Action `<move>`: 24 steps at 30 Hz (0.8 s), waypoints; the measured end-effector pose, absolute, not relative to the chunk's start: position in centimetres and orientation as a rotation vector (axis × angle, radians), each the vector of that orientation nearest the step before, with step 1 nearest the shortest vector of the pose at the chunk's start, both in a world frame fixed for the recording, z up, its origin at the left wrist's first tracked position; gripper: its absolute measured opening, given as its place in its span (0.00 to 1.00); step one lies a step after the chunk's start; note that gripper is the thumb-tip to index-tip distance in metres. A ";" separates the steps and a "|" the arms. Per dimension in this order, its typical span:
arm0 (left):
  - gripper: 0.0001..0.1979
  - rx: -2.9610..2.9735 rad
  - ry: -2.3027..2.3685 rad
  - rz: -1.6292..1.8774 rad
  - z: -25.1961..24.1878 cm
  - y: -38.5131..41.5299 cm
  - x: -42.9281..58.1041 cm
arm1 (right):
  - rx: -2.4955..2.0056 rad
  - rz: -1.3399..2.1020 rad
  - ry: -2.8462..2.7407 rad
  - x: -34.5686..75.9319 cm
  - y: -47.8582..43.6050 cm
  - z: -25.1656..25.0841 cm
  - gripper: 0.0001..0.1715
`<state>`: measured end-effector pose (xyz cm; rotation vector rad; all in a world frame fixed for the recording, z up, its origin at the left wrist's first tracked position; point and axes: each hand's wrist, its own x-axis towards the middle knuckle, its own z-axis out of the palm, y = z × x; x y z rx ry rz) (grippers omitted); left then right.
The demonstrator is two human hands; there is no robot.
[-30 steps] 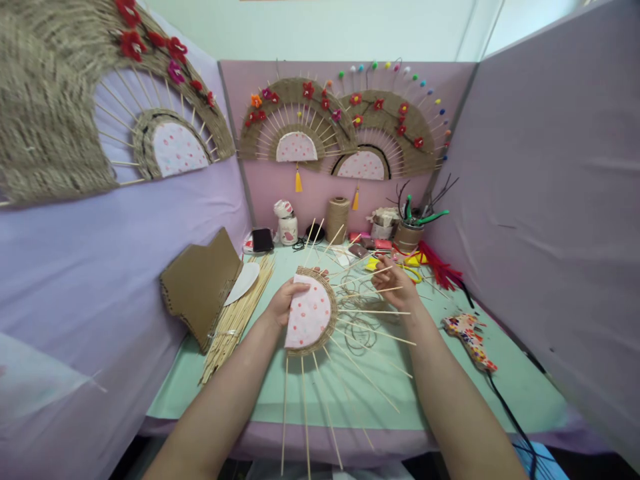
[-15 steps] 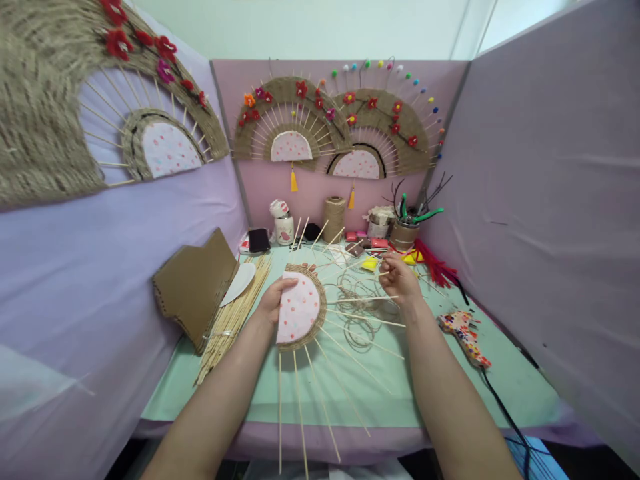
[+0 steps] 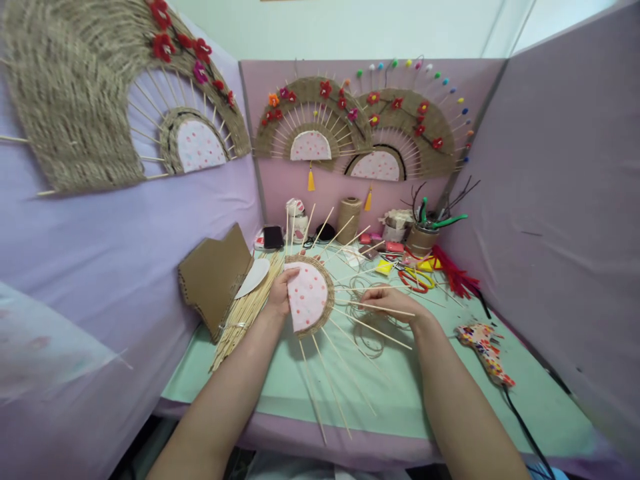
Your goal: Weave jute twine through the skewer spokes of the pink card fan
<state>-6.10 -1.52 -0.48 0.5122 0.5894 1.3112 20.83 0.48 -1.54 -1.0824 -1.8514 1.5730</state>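
Note:
A half-round fan piece (image 3: 307,297) with pink-dotted white cloth and a rim of woven twine is held upright over the table. Thin sticks fan out from its rim. My left hand (image 3: 284,291) grips its straight left edge, thumb on the cloth and fingertips showing behind the top. To the right, my right hand (image 3: 383,299) is among the sticks with its fingers pinched together; whether they hold twine or a stick is too small to tell. Loose loops of twine (image 3: 367,340) lie on the table under and beside that hand.
A bundle of sticks (image 3: 245,313) and brown cardboard (image 3: 213,277) lie left. Behind stand a twine spool (image 3: 349,220) and a can of tools (image 3: 421,239). Scissors (image 3: 416,280), red pipe cleaners (image 3: 453,273) and a patterned glue gun (image 3: 485,353) are right. Finished fans (image 3: 295,100) hang behind.
My right hand has come down and inward, closer to the fan piece, uncovering the scissors. The fan piece has turned slightly in my left hand. The whole view has shifted.

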 end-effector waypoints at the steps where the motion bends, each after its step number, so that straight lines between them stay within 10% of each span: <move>1: 0.24 0.510 0.602 1.312 -0.4 -1.6 -6.1 | -1.074 1.576 -1.871 20.8 0.4 -1.4 0.18; 24: 0.26 0.603 0.466 1.294 0.9 -2.4 -5.8 | -0.888 1.538 -1.193 22.9 2.8 -2.4 0.17</move>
